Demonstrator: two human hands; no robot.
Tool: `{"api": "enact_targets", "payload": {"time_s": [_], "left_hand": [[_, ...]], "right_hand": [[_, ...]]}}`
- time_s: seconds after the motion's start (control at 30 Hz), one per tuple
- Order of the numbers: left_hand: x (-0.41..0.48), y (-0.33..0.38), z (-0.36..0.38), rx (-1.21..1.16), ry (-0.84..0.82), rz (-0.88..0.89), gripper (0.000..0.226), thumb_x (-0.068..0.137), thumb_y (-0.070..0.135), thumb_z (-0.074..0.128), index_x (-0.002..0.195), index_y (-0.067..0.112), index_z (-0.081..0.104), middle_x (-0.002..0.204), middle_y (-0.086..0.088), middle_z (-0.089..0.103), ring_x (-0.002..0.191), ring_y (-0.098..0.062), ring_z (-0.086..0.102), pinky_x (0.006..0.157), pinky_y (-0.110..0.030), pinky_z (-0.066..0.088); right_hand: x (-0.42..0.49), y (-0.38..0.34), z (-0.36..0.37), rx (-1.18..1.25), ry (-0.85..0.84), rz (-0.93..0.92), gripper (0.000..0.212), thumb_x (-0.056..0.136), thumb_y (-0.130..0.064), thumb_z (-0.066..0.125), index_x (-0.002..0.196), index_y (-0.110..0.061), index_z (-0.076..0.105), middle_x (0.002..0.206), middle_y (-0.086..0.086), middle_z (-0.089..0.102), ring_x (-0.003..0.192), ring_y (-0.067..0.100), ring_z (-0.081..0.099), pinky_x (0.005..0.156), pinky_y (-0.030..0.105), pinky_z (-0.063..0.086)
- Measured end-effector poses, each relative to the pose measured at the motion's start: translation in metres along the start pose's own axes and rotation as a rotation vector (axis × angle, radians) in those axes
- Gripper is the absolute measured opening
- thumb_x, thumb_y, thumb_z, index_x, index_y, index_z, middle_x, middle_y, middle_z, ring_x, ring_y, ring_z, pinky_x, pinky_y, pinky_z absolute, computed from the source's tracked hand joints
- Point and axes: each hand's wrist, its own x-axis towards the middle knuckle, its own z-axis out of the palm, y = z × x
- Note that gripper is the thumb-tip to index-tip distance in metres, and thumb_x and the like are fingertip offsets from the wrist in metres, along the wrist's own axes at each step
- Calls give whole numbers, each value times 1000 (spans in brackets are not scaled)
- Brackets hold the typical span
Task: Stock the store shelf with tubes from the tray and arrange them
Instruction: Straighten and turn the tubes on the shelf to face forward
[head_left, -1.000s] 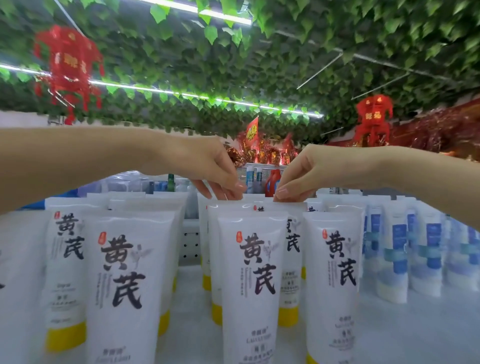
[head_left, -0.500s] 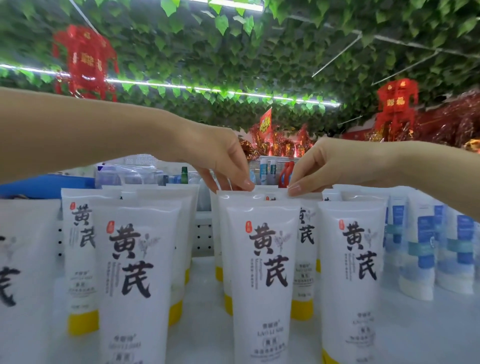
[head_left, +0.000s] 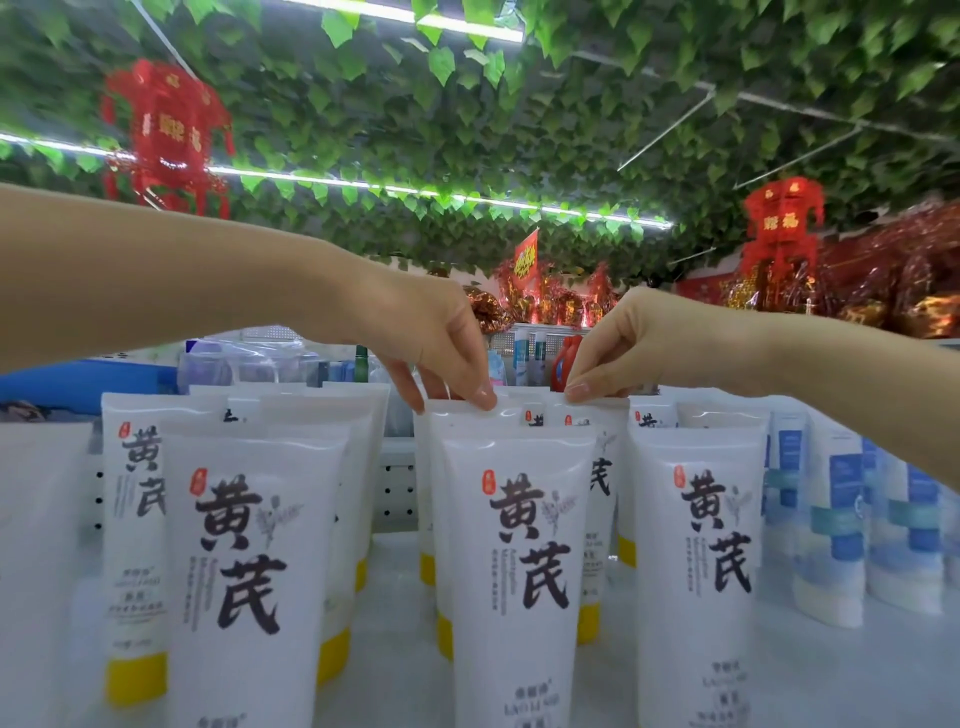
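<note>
While both bare arms reach over the front row, a person squares up a column of white squeezable plastic tubes (head_left: 519, 545), printed with bold black characters and standing on their yellow caps on a white store shelf (head_left: 810, 670). The left hand (head_left: 441, 353) pinches the flat crimped top of a second-row tube (head_left: 467, 422) between thumb and fingertips (head_left: 485, 400). The right hand (head_left: 628, 348), thumb closed narrowly against forefinger, pinches the crimp of a neighbouring tube (head_left: 602, 467) just beside it. The stock is tall, narrow-footed and tightly packed, so a sideways tug on either crimp could tip a held tube into the front one and topple the column. A soft crimp could also slip out of so light a pinch. The front row hides the lower halves and caps of the held tubes, and the overlap makes it hard to be sure the hands hold two separate tubes. The tray is out of view, the leftmost tube is cut off by the frame, and the blue-and-white tubes (head_left: 841, 519) at right are too blurred to read.
</note>
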Motion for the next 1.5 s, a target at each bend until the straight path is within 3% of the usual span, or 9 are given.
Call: {"api": "enact_targets", "payload": {"time_s": [0.1, 0.27, 0.43, 0.6, 0.77, 1.17, 1.5], "left_hand": [[-1, 0, 0, -2, 4, -4, 8, 82, 25, 69, 77, 25, 76, 75, 7, 73, 71, -7, 67, 71, -24, 58], [-2, -2, 1, -26, -12, -8, 8, 83, 24, 69, 80, 23, 76, 78, 5, 75, 72, -7, 68, 67, -23, 57], [0, -5, 5, -51, 38, 42, 11, 83, 20, 70, 73, 23, 76, 73, 5, 74, 65, -5, 66, 59, -19, 54], [2, -7, 8, -6, 109, 92, 18, 81, 19, 72, 63, 23, 73, 58, 10, 66, 55, 0, 58, 54, -14, 49], [3, -11, 8, 10, 144, 96, 16, 80, 21, 73, 64, 20, 74, 60, 6, 67, 57, -2, 59, 54, -13, 48], [7, -9, 5, 33, 110, 45, 15, 79, 24, 73, 64, 21, 75, 61, 8, 68, 57, 0, 60, 54, -14, 49], [6, -8, 1, 22, 53, 38, 12, 78, 25, 72, 68, 26, 77, 62, 10, 68, 59, -1, 62, 56, -16, 52]], "right_hand": [[2, 0, 0, -8, 11, -20, 11, 73, -21, 76, 79, -12, 78, 81, 6, 75, 79, 18, 68, 81, 25, 57], [2, -3, 3, -53, -40, -13, 28, 60, -38, 76, 77, -16, 79, 86, 12, 73, 75, 14, 63, 83, 36, 55], [3, -4, -1, -53, -73, 23, 10, 72, -25, 78, 76, -16, 79, 76, 1, 74, 65, 3, 62, 64, 12, 51], [3, -5, -2, -80, -66, 20, 9, 74, -23, 77, 77, -14, 79, 78, 1, 75, 68, 3, 65, 65, 9, 50], [2, -5, -4, -97, -88, 26, 10, 73, -29, 76, 76, -20, 79, 78, -6, 75, 73, 1, 68, 68, 6, 48], [4, 0, -2, -38, -101, 26, 7, 78, -25, 75, 73, -21, 77, 70, -9, 72, 61, -5, 61, 59, 5, 44], [6, 2, -3, 18, -184, 49, 9, 82, -18, 69, 82, -10, 73, 80, 4, 75, 70, 11, 70, 61, 17, 53]]}}
